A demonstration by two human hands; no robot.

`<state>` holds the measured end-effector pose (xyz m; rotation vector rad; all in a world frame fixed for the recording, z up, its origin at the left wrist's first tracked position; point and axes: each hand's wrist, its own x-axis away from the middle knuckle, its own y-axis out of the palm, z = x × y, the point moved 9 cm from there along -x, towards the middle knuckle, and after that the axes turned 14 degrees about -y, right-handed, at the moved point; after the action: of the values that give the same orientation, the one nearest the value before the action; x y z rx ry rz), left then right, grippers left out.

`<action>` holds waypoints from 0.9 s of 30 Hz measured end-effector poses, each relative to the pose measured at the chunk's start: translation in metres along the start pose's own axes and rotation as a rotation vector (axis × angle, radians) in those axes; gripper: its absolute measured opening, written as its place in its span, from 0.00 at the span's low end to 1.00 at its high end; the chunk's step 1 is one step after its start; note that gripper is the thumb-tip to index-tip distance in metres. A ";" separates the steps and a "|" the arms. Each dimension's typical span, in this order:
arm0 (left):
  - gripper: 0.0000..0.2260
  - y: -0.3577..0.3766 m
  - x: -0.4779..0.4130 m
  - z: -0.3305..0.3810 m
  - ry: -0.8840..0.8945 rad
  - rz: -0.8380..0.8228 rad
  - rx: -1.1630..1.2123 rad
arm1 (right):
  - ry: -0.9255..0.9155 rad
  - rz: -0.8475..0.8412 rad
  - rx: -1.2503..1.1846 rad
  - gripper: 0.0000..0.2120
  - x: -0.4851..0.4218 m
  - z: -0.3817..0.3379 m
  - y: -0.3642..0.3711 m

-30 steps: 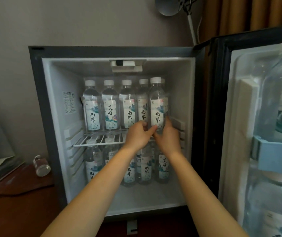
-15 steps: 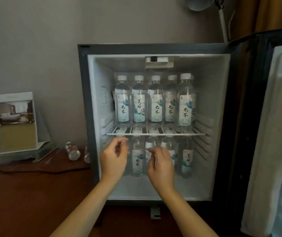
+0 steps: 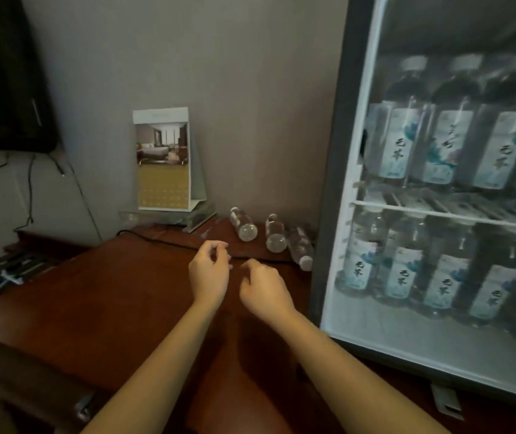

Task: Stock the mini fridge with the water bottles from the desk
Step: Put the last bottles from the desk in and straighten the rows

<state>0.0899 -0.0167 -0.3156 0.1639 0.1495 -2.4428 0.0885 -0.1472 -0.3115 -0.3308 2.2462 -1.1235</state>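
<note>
Head view | left grip and right grip loosely curled, empty | apparently three water bottles lie on surface just left of mini fridge | I'd wrap the nearest mid-body; it may roll.

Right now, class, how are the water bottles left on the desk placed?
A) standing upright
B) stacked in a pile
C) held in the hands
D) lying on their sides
D: the water bottles lie on their sides on the desk beside the mini fridge; the left hand and right hand hold nothing.
</note>
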 end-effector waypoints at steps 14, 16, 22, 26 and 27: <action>0.09 0.002 -0.096 -0.052 -0.012 0.084 -0.278 | 0.346 0.157 0.148 0.31 -0.208 0.115 0.080; 0.09 -0.002 -0.095 -0.046 0.026 0.106 -0.294 | 0.370 0.090 0.203 0.34 -0.226 0.137 0.087; 0.10 0.007 -0.095 -0.049 0.008 0.057 -0.432 | 0.400 0.180 0.221 0.28 -0.223 0.158 0.086; 0.10 0.012 -0.097 -0.056 -0.024 -0.013 -0.403 | 0.500 0.338 0.043 0.26 -0.199 0.143 0.082; 0.09 0.013 -0.098 -0.059 -0.051 -0.031 -0.361 | 0.515 0.366 0.001 0.26 -0.190 0.137 0.082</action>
<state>0.1780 0.0442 -0.3595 -0.0608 0.5676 -2.4018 0.3261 -0.0970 -0.3635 0.4066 2.5968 -1.0954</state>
